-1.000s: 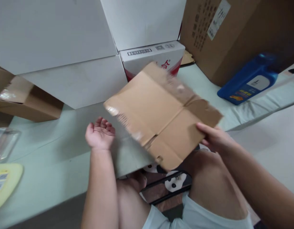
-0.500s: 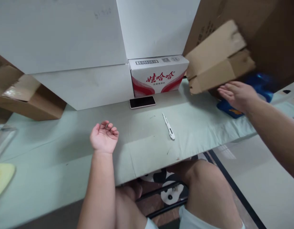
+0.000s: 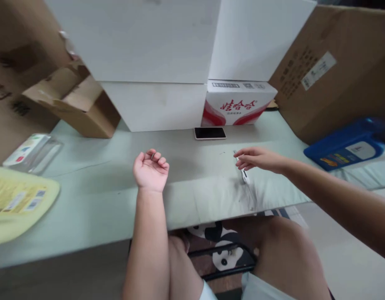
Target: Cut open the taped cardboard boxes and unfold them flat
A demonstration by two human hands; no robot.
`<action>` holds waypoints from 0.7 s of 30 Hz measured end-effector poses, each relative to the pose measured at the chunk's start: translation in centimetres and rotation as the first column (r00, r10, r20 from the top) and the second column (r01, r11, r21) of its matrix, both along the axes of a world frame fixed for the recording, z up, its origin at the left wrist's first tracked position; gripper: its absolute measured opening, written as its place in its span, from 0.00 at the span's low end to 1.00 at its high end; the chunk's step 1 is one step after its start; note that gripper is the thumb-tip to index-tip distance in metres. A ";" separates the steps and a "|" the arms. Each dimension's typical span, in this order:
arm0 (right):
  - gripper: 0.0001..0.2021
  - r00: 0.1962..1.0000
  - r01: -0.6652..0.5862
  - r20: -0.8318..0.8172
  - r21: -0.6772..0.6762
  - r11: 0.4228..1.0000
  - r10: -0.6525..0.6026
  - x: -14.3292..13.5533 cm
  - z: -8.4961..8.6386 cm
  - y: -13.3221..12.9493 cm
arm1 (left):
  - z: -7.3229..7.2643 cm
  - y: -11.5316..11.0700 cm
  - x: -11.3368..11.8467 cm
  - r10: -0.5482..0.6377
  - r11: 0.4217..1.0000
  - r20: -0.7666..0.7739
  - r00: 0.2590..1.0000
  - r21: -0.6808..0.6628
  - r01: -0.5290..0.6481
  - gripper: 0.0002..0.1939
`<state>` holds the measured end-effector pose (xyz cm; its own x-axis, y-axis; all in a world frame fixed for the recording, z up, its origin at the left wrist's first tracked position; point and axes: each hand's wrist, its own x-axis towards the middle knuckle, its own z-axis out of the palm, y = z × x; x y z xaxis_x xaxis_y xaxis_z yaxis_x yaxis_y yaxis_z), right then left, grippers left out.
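My left hand [image 3: 151,170] rests palm up on the cloth-covered table [image 3: 186,196]. Its fingers curl loosely, and nothing lies in them. Over the white utility knife [image 3: 245,178] hovers my right hand [image 3: 256,159], palm down with fingers stretched out, covering the knife's middle. Whether the fingertips touch the knife I cannot tell. Behind the hands, a phone [image 3: 210,133] with a dark screen lies in front of a white and red carton [image 3: 239,109].
Large white boxes [image 3: 151,106] stand at the back. Cardboard boxes flank them, a small open one [image 3: 94,118] left and a big one [image 3: 329,96] right. A blue bottle [image 3: 345,146] lies at right; a yellow bottle [image 3: 23,204] and clear plastic pack [image 3: 33,152] lie left.
My right hand has moved from beside the tilted small cardboard box at the right to above the utility knife. That box is out of sight. The view has turned left; my left hand stays palm up.
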<state>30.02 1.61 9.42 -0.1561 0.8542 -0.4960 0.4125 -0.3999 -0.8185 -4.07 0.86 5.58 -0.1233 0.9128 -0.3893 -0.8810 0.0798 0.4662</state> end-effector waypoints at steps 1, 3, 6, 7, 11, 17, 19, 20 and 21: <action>0.09 0.999 -0.041 -0.002 0.014 0.999 0.041 -1.5 -0.1 0.2 | 0.1 -0.4 -0.5 0.021 1.000 0.028 0.999 0.005 -0.021 0.19; 0.09 0.989 -0.145 0.005 0.051 0.988 0.145 -4.9 -0.3 1.1 | 0.3 -1.1 -1.6 0.066 0.998 0.085 0.994 0.017 -0.068 0.19; 0.07 0.936 -0.343 0.133 0.137 0.929 0.326 -11.4 -0.6 2.9 | 0.3 -2.0 -3.8 0.145 0.989 0.137 0.980 0.018 -0.149 0.17; 0.07 0.903 -0.415 0.207 0.182 0.892 0.377 -13.9 -0.7 3.6 | 0.3 -2.3 -4.5 0.169 0.985 0.144 0.975 0.018 -0.173 0.16; 0.09 0.727 -0.676 0.497 0.397 0.621 0.474 -24.6 -0.3 6.3 | -0.1 -2.9 -7.2 0.234 0.970 0.151 0.960 0.028 -0.241 0.13; 0.21 0.696 -0.718 0.618 0.583 0.380 0.366 -39.6 -0.3 10.2 | -0.6 -2.2 -8.1 0.283 0.957 0.201 0.938 -0.001 -0.289 0.13; 0.25 0.722 -0.690 0.607 0.602 0.401 0.331 -43.2 -0.7 11.7 | -0.7 -1.9 -7.9 0.257 0.966 0.180 0.950 -0.015 -0.258 0.11; 0.25 0.734 -0.678 0.593 0.609 0.412 0.331 -44.7 -0.9 12.5 | -0.8 -1.7 -7.9 0.247 0.969 0.165 0.955 -0.024 -0.247 0.11; 0.25 0.743 -0.669 0.577 0.617 0.415 0.339 -45.8 -1.1 13.2 | -0.8 -1.7 -7.8 0.244 0.970 0.151 0.958 -0.028 -0.242 0.10</action>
